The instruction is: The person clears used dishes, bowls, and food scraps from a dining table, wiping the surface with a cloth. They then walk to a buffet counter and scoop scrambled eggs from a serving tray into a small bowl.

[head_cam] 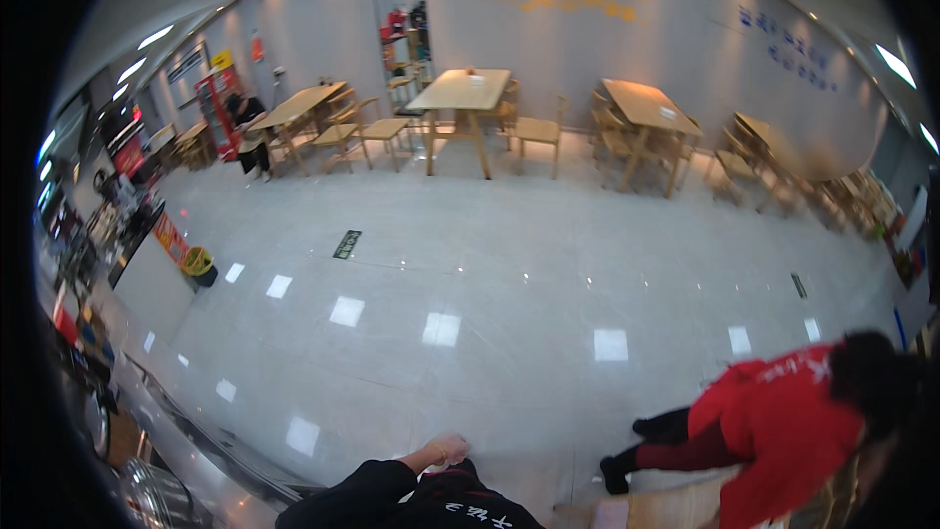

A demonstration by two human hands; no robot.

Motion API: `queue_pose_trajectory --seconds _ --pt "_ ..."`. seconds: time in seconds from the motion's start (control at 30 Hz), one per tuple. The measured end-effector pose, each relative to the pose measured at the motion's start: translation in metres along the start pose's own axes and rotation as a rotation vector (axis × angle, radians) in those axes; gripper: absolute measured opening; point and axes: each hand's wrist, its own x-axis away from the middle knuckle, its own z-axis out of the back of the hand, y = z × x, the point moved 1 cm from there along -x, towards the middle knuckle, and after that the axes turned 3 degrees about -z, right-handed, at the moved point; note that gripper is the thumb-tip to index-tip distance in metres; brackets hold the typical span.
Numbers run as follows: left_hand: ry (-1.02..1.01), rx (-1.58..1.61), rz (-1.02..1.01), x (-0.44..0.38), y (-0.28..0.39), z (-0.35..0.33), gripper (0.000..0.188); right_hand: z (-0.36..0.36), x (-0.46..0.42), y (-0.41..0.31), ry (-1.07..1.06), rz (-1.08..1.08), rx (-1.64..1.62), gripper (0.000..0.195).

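My left hand (452,448) is low in the centre of the view, beyond the end of a black sleeve, with a bracelet on the wrist. Its fingers look curled; something whitish shows just under it, and I cannot tell whether it is held. My right hand is not plainly in view. Near the bottom edge, a pinkish item (611,513) lies at the near end of a light wooden table (672,505). A blurred skin-toned shape beside it cannot be made out.
A person in red (786,411) bends over at the lower right. A metal counter (176,426) runs along the lower left, near a bin (198,264). Wooden tables (463,92) and chairs line the far wall, where another person (250,128) bends beside a table.
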Motion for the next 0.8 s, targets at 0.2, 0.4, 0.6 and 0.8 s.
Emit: queue_pose_trajectory --seconds 0.2,0.4,0.6,0.8 --pt "0.049 -0.643 -0.091 0.005 -0.077 0.189 0.038 -0.137 -0.123 -0.124 -0.363 0.066 0.154 0.036" --pt "0.780 0.614 0.102 0.088 -0.112 0.329 0.025 -0.267 -0.209 -0.221 -0.722 0.131 0.344 0.036" --pt "1.321 0.832 0.203 0.153 -0.191 0.237 0.030 -0.361 -0.274 -0.267 -1.122 0.143 0.611 0.036" --pt "1.949 1.143 0.493 0.202 -0.225 -0.044 0.028 -0.405 -0.356 -0.281 -1.247 0.011 0.934 0.036"
